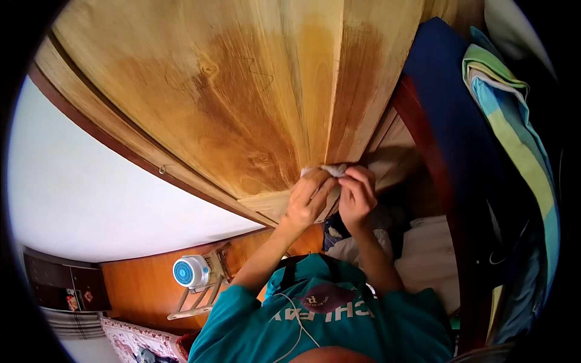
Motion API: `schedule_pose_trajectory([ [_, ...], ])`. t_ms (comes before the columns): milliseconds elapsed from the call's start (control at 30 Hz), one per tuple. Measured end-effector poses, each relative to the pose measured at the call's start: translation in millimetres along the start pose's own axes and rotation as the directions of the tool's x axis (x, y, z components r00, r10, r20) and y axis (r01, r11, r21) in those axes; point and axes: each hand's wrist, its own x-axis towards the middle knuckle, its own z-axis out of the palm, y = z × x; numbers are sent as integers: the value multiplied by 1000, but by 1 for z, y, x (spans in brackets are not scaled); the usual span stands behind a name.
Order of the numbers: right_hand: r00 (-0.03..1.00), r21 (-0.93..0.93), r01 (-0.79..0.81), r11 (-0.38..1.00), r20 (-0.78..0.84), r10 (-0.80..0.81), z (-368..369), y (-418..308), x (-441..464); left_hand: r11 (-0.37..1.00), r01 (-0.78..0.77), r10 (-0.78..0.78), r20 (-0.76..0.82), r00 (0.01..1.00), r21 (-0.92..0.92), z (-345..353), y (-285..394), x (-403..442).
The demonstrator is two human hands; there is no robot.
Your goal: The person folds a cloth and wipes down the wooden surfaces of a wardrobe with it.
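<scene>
A small, bunched greyish-white cloth [334, 170] is pinched between my two hands, close against the lower part of a wooden panel [242, 109]. My left hand [310, 196] has its fingers closed on the cloth's left part. On the other side, my right hand [357, 196] grips the right end with bent fingers. Darker brown patches, streaks and a knot mark the panel's surface, with paler wood around them. Part of the cloth is hidden behind my fingers.
A wooden stool [212, 266] bearing a white and blue round device [191, 271] stands on the orange floor [145, 287]. At right, folded striped fabric [502, 121] lies beside a dark red board [433, 151]. White bags [426, 254] sit near my right arm.
</scene>
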Motion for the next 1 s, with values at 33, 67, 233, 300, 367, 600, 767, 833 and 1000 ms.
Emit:
schedule_pose_trajectory([
  [33, 1000, 5, -6, 1000, 21, 6, 0, 0, -5, 1000, -1, 1, -4, 1000, 5, -2, 2, 1],
  [67, 1000, 6, -20, 1000, 21, 20, -1, 2, -5, 1000, 8, -8, 2, 1000, 12, -2, 4, 4],
  [233, 997, -3, 23, 1000, -78, -23, -7, -10, 48, 998, -52, 54, -71, 996, 32, -7, 8, 51],
  [300, 988, -2, 31, 1000, -150, -31, -6, -15, 81, 998, -47, 52, -105, 993, 50, -10, 16, 88],
  [367, 971, 42, 44, 998, -238, -33, 3, -12, 97, 990, -97, 115, -194, 974, 100, -10, 16, 116],
  [600, 991, 21, -67, 998, -116, 69, 7, -6, 15, 998, -20, 23, -44, 999, 61, 1, 6, 19],
  [767, 974, 70, -216, 974, 80, 210, -2, -13, -9, 995, 77, -83, 80, 993, 68, -11, 9, -5],
  [833, 968, 114, -219, 969, 152, 201, 0, -23, -18, 978, 167, -183, 136, 974, 122, -26, 16, -16],
  [1000, 939, 257, -277, 926, 277, 205, 19, -69, -37, 957, 224, -216, -63, 974, 183, -79, 26, -33],
])
